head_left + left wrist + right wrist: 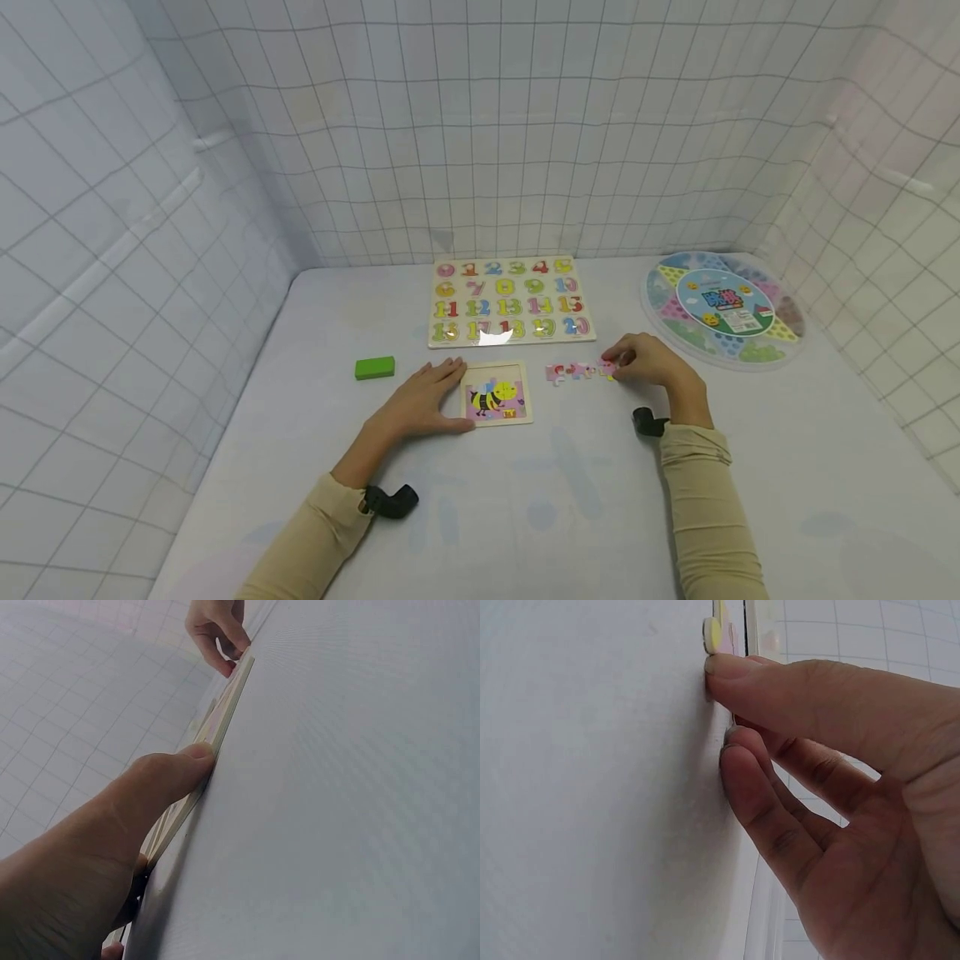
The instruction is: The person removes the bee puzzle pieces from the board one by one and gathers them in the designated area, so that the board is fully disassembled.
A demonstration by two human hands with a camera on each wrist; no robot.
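A small wooden jigsaw board (pixel 495 412) with a bee picture lies on the table, its upper strip bare wood. My left hand (pixel 426 402) holds its left side, thumb at the lower edge and fingers at the upper corner; in the left wrist view the thumb (pixel 176 769) presses the board's edge. To the right of the board, pink jigsaw pieces (pixel 573 371) lie in a short row. At that row's right end my right hand (pixel 648 362) pinches a puzzle piece (pixel 714 635) with a yellow knob, mostly covered by thumb and fingers in the right wrist view.
Behind the board lies a wooden number puzzle (pixel 510 302) with a shiny wrapping. A round board-game box (pixel 723 308) sits at the back right. A green block (pixel 374 367) lies left of my left hand. Grid-patterned cloth walls (pixel 495 125) enclose the table's back and sides.
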